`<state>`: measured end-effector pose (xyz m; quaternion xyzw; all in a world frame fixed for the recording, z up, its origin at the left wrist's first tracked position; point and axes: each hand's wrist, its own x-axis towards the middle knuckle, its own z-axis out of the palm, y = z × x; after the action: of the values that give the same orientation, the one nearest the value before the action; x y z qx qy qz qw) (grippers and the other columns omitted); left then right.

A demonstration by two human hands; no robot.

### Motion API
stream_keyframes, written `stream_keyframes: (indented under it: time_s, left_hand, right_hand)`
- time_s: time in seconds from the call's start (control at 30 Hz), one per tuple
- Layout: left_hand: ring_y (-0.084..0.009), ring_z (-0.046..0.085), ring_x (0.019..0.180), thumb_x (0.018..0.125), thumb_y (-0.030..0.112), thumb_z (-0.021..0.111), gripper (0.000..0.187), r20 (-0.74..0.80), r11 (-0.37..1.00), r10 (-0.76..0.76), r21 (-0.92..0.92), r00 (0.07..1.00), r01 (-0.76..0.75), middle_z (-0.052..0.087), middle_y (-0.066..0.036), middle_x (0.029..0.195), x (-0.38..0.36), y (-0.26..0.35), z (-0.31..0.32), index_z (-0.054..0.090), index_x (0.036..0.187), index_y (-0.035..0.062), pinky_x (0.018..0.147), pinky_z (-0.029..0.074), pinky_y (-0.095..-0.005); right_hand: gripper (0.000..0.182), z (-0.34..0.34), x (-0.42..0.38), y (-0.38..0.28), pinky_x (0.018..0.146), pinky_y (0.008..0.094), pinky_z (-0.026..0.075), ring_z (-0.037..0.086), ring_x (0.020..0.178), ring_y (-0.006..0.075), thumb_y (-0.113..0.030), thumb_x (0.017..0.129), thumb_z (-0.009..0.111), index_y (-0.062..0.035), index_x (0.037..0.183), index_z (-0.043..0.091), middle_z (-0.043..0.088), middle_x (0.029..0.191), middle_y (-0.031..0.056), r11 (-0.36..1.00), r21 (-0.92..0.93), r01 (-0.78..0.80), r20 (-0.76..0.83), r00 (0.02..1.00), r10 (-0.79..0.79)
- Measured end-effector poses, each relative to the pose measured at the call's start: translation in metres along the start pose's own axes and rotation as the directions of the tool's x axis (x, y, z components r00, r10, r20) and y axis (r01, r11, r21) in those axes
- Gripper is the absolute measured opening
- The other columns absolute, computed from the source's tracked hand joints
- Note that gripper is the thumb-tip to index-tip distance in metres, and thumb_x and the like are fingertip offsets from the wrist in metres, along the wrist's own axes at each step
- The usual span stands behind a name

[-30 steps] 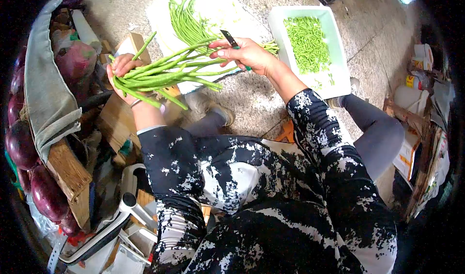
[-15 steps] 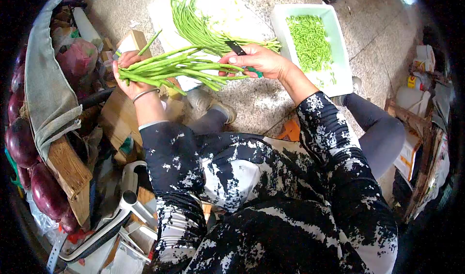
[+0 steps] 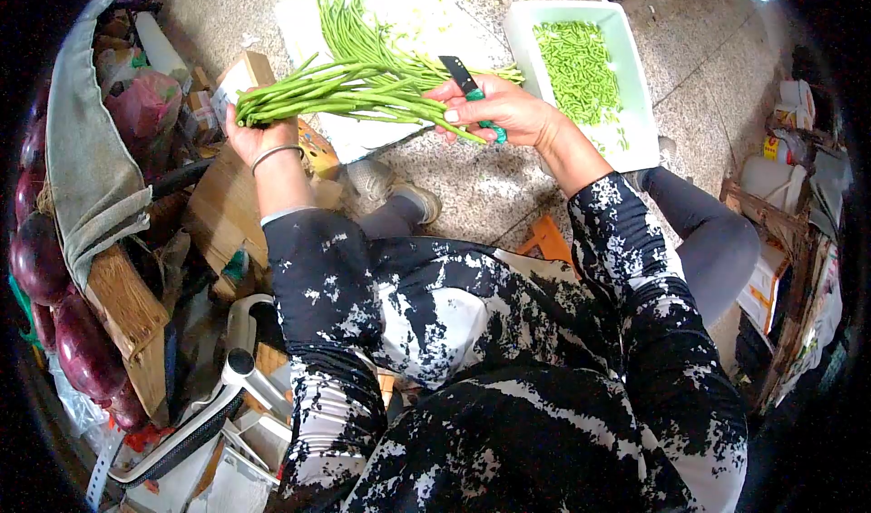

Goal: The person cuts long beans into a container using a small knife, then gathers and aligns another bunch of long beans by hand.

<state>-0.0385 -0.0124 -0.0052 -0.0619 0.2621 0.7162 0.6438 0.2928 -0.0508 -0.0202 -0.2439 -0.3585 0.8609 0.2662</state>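
Note:
A bundle of long green beans (image 3: 349, 93) lies across my left hand (image 3: 263, 134), whose fingers are wrapped round its left end. My right hand (image 3: 508, 114) is closed on a small knife (image 3: 474, 94) with a black blade and green handle, and its fingers also touch the bundle's right end. Behind the bundle, more long beans (image 3: 349, 32) rest on a white sheet (image 3: 304, 14) on the floor. Cut bean pieces (image 3: 576, 68) fill much of a white bin (image 3: 642, 105) to the right of my right hand.
Purple eggplants (image 3: 91, 350), a grey cloth (image 3: 91, 150) and a wooden block (image 3: 127, 304) are at the left. A metal chair frame (image 3: 240, 363) stands at lower left. An orange object (image 3: 547, 241) is on the floor. Bottles and a wooden frame (image 3: 767, 209) stand at the right.
The bundle has risen slightly and is gathered closer in my left hand, its stray bean now in line. My right hand has moved a little right, with the knife blade turned more upright.

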Motion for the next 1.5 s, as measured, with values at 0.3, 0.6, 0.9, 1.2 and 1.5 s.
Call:
stream_keyframes:
  time_s: [0.3, 0.6, 0.9, 1.2, 1.5]
  left_hand:
    - [-0.0291, 0.05, 0.095, 0.082, 0.032, 0.034, 0.039, -0.263, 0.936, 0.323, 0.229, 0.909, -0.267, 0.055, -0.016, 0.097, 0.004, -0.024, 0.004, 0.053, 0.096, 0.0005, 0.091, 0.032, -0.0505]
    - [-0.033, 0.044, 0.106, 0.081, 0.033, 0.032, 0.048, -0.263, 0.91, 0.317, 0.356, 0.911, -0.213, 0.047, -0.018, 0.114, 0.003, -0.038, 0.006, 0.043, 0.115, 0.0002, 0.094, 0.029, -0.053]
    - [-0.0329, 0.044, 0.106, 0.081, 0.037, 0.032, 0.052, -0.331, 0.919, 0.305, 0.348, 0.893, -0.185, 0.046, -0.019, 0.115, -0.007, -0.07, 0.022, 0.041, 0.117, 0.0006, 0.094, 0.029, -0.0504]
    - [-0.0323, 0.046, 0.101, 0.081, 0.036, 0.031, 0.047, -0.314, 0.908, 0.341, 0.353, 0.886, -0.225, 0.049, -0.018, 0.107, -0.005, -0.058, 0.022, 0.044, 0.11, 0.0002, 0.09, 0.032, -0.0521]
    - [-0.0298, 0.053, 0.089, 0.081, 0.029, 0.03, 0.043, -0.336, 0.935, 0.316, 0.269, 0.887, -0.231, 0.055, -0.018, 0.099, 0.009, -0.038, 0.003, 0.049, 0.104, -0.001, 0.083, 0.04, -0.0492]
  right_hand:
    - [0.016, -0.008, 0.006, 0.012, 0.038, 0.0187, 0.028, 0.046, 0.049, 0.0043, -0.018, 0.072, 0.064, -0.005, 0.08, 0.06, 0.06, 0.065, 0.0051, 0.981, -0.092, -0.168, -0.411, 0.904, 0.116]
    - [0.022, -0.007, 0.024, 0.025, 0.049, 0.0246, 0.041, 0.048, 0.05, 0.0097, -0.02, 0.066, 0.063, 0.0003, 0.073, 0.06, 0.053, 0.055, 0.0008, 0.727, -0.671, -0.146, -0.582, 0.711, -0.395]
    - [0.012, 0.006, 0.096, 0.063, 0.034, 0.0255, 0.03, 0.043, 0.041, 0.015, -0.004, 0.072, 0.058, -0.0016, 0.062, 0.05, 0.048, 0.053, 0.0044, 0.887, 0.256, 0.385, -0.924, 0.368, 0.107]
    - [0.02, -0.055, 0.081, 0.124, 0.06, 0.0322, 0.045, 0.059, 0.064, 0.023, -0.014, 0.071, 0.049, 0.0007, 0.06, 0.057, 0.06, 0.065, 0.0132, 0.635, -0.381, -0.672, -0.924, 0.247, -0.293]
    - [0.022, -0.066, 0.049, 0.083, 0.043, 0.0291, 0.038, 0.047, 0.051, 0.0139, -0.022, 0.071, 0.055, -0.0083, 0.086, 0.066, 0.055, 0.06, 0.0046, 0.878, -0.292, -0.38, -0.823, 0.567, -0.029]
